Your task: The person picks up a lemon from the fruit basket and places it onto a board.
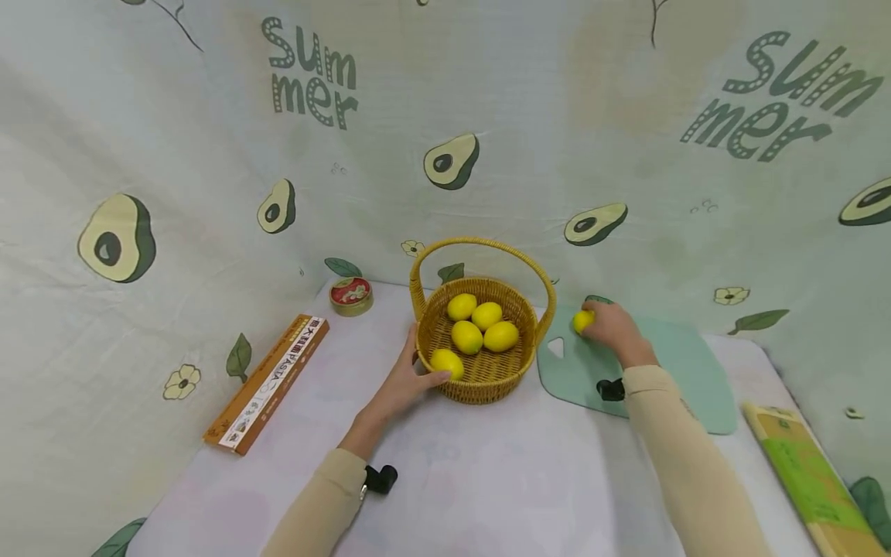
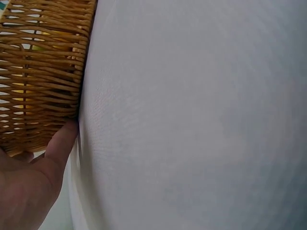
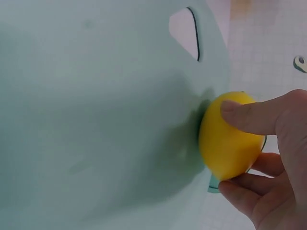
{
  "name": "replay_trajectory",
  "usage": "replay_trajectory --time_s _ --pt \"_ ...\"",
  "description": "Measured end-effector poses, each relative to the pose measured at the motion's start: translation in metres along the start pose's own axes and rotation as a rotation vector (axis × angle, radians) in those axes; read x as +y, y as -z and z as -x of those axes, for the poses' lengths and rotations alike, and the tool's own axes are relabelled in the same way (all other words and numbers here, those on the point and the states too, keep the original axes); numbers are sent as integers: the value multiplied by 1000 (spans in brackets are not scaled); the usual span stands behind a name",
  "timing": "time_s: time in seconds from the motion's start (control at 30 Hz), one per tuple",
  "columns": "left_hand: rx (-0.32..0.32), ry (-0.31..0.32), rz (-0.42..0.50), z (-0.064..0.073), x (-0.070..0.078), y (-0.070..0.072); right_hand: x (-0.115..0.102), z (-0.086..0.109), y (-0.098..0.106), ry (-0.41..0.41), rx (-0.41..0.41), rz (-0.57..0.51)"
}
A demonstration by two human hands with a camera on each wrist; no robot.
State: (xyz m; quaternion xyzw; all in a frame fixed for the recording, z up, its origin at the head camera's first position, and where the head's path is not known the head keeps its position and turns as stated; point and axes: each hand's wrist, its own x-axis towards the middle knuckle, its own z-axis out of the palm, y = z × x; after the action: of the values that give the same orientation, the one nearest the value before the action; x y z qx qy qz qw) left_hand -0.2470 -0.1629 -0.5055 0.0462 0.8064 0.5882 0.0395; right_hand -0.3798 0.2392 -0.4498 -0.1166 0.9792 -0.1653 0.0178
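Observation:
A round wicker basket (image 1: 483, 393) with a tall hooped handle holds several lemons (image 1: 467, 337). My left hand (image 1: 402, 377) rests against the basket's left side near its base, thumb and fingers spread along the outer weave. In the left wrist view, the straight thumb touches the lower edge of the basket (image 2: 43, 72), and the other fingers are partly hidden. My right hand (image 1: 616, 331) pinches a lemon (image 3: 229, 139) between thumb and fingertips. That lemon is at the back left of a pale green cutting board (image 1: 685, 371); whether it touches the board I cannot tell.
A long pasta box (image 1: 267, 383) lies at the left, with a small round red-topped tin (image 1: 351, 296) behind it. At the right edge is a long green-and-yellow package (image 1: 810, 480). A printed cloth (image 1: 515, 100) hangs behind the table.

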Motion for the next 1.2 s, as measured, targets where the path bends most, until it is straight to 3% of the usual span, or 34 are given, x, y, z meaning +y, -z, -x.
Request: replay_trajectory --time_s 0.2,0.4,0.77,1.2 --pt "-4 23 -21 0 1 2 7 9 -7 2 -10 -31" --pt "-6 5 -21 -3 2 0 7 14 6 30 -8 -30" --pt "-1 18 -14 -1 5 3 -7 31 32 85 -27 41" --pt "-22 45 -15 0 5 4 -35 69 39 219 -5 72"
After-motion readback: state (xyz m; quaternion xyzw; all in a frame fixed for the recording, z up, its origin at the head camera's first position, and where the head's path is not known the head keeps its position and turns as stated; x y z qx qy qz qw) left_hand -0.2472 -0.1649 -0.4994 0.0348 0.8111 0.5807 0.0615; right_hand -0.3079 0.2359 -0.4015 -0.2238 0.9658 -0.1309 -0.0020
